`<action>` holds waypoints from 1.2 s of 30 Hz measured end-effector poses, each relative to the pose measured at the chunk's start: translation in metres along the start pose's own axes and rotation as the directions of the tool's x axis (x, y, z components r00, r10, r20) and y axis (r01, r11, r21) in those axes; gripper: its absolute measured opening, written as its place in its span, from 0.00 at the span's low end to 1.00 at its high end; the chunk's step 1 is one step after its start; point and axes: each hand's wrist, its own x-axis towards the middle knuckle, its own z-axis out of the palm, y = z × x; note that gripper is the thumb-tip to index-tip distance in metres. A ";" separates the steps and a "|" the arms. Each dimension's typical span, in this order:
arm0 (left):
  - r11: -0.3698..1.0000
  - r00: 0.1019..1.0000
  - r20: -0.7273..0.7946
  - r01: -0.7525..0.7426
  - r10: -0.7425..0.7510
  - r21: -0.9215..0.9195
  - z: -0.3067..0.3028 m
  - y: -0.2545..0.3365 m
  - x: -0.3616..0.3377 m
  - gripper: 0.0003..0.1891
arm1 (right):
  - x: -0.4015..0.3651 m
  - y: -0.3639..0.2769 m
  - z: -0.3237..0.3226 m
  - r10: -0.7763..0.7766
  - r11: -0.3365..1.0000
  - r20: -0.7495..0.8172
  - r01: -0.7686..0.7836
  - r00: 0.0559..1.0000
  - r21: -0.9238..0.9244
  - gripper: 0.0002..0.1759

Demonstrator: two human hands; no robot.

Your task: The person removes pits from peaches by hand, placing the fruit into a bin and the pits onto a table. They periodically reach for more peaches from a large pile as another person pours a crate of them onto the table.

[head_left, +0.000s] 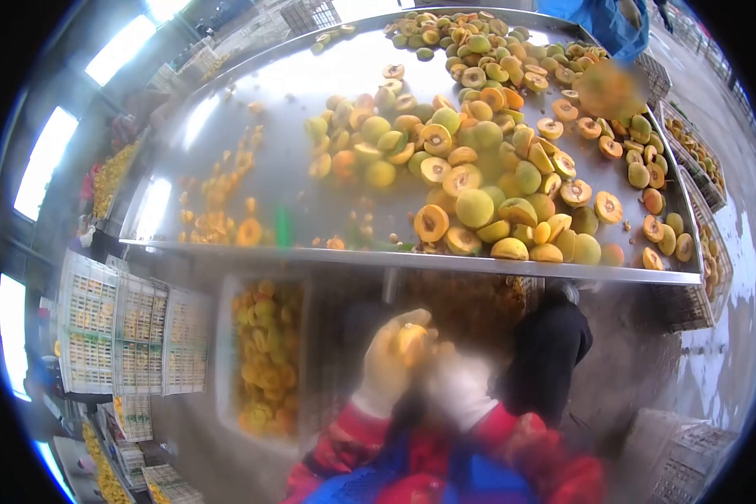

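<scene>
In front of my body, below the table's front edge, my left hand point(391, 357), in a pale glove, is closed round a yellow-orange fruit piece point(412, 343). My right hand point(459, 380), also in a pale glove, is close beside it and blurred; its fingers cannot be made out. Beyond them, many halved peach-like fruits point(475, 208) lie heaped on the metal table point(269, 155), some with the pit showing. Small orange pieces point(214, 227) lie at the table's left. A green object point(283, 227) stands blurred near the front edge.
A white crate point(227, 361) of fruit is on the floor to the left. Stacked white crates point(130, 332) stand farther left, with another crate point(689, 458) at the lower right. Fruit-filled crates point(695, 151) line the table's right side. A dark-clothed leg point(554, 353) is beside my right hand.
</scene>
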 end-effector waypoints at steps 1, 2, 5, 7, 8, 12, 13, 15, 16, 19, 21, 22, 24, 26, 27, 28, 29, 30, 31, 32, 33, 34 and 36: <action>1.000 1.000 -0.001 0.007 -0.007 0.000 0.002 0.000 -0.001 0.26 | -0.001 0.003 0.007 -0.091 0.985 -0.027 0.086 0.995 -0.148 0.18; 0.996 0.998 -0.004 0.065 -0.065 -0.058 0.003 -0.002 -0.001 0.26 | -0.002 0.005 0.010 -0.075 0.977 0.013 0.076 0.997 -0.197 0.16; 0.995 0.993 -0.057 0.103 -0.102 0.014 0.000 -0.008 -0.003 0.27 | -0.003 0.003 0.007 -0.023 0.950 0.126 0.061 0.992 -0.305 0.14; 0.990 0.994 -0.056 0.099 -0.093 0.105 0.000 -0.008 -0.001 0.27 | -0.007 0.010 0.015 -0.058 0.960 0.103 0.084 0.993 -0.268 0.13; 0.991 0.994 -0.054 0.095 -0.090 0.095 0.001 -0.007 -0.002 0.25 | -0.008 0.013 0.017 -0.093 0.967 0.071 0.107 0.993 -0.233 0.12; 0.994 0.993 -0.110 0.056 -0.045 0.096 0.005 -0.011 -0.003 0.21 | -0.004 -0.001 0.003 -0.035 0.966 0.077 0.054 0.996 -0.252 0.09; 0.993 0.993 -0.110 0.062 -0.052 0.099 0.003 -0.013 -0.002 0.21 | -0.001 -0.006 -0.005 0.019 0.967 0.114 0.011 0.993 -0.254 0.08; 0.983 0.995 -0.089 -0.027 0.043 0.180 0.000 -0.016 -0.002 0.21 | 0.002 -0.008 -0.009 0.075 0.967 0.153 -0.034 0.985 -0.254 0.07; 0.983 0.995 -0.090 -0.023 0.040 0.181 -0.001 -0.017 -0.001 0.21 | 0.003 -0.008 -0.009 0.050 0.965 0.151 -0.009 0.987 -0.263 0.07; 0.984 0.994 -0.098 -0.030 0.048 0.177 -0.003 -0.020 0.001 0.20 | 0.007 -0.008 -0.018 0.023 0.959 0.163 0.024 0.986 -0.283 0.06; 0.910 0.981 -0.062 -0.148 0.185 0.387 -0.005 -0.023 0.003 0.20 | 0.008 -0.007 -0.021 0.020 0.955 0.178 0.033 0.984 -0.294 0.06; 0.912 0.982 -0.063 -0.142 0.180 0.386 -0.004 -0.023 0.003 0.20 | 0.008 -0.006 -0.021 0.018 0.955 0.197 0.042 0.980 -0.295 0.06; 0.914 0.979 -0.108 -0.119 0.173 0.389 0.001 -0.021 0.002 0.20 | 0.007 -0.003 -0.021 0.021 0.954 0.219 0.047 0.976 -0.297 0.06; 0.927 0.975 -0.140 -0.111 0.171 0.359 0.006 -0.022 0.001 0.20 | 0.006 -0.002 -0.021 -0.032 0.965 0.252 0.096 0.967 -0.246 0.08; 0.937 0.970 -0.171 -0.109 0.173 0.333 0.008 -0.023 0.001 0.20 | 0.006 -0.003 -0.019 -0.033 0.965 0.256 0.097 0.966 -0.243 0.08; 0.936 0.970 -0.174 -0.105 0.172 0.335 0.009 -0.025 0.000 0.20 | 0.005 -0.005 -0.016 -0.004 0.983 0.300 0.059 0.954 -0.175 0.09; 0.896 0.956 -0.164 -0.158 0.244 0.414 0.011 -0.026 0.000 0.20 | 0.004 -0.008 -0.014 0.024 0.994 0.342 0.014 0.939 -0.108 0.10; 0.847 0.938 -0.145 -0.208 0.314 0.489 0.012 -0.027 0.000 0.20 | 0.006 -0.010 -0.019 0.055 0.995 0.380 -0.020 0.923 -0.096 0.12; 0.848 0.940 -0.144 -0.203 0.308 0.490 0.010 -0.029 0.001 0.20 | 0.007 -0.011 -0.021 0.061 0.995 0.381 -0.026 0.922 -0.095 0.12; 0.793 0.923 -0.110 -0.251 0.369 0.555 0.007 -0.031 0.003 0.19 | 0.007 -0.012 -0.021 0.070 0.996 0.384 -0.046 0.921 -0.072 0.13; 0.732 0.903 -0.074 -0.293 0.424 0.614 0.006 -0.033 0.003 0.18 | 0.005 -0.012 -0.021 0.080 0.997 0.390 -0.067 0.917 -0.047 0.13; 0.734 0.905 -0.080 -0.285 0.418 0.616 0.006 -0.034 0.002 0.18 | 0.004 -0.013 -0.023 0.083 0.996 0.397 -0.071 0.914 -0.046 0.13; 0.915 0.932 -0.242 -0.172 0.272 0.365 0.009 -0.032 0.004 0.16 | 0.004 -0.015 -0.025 0.076 0.997 0.402 -0.072 0.913 -0.025 0.11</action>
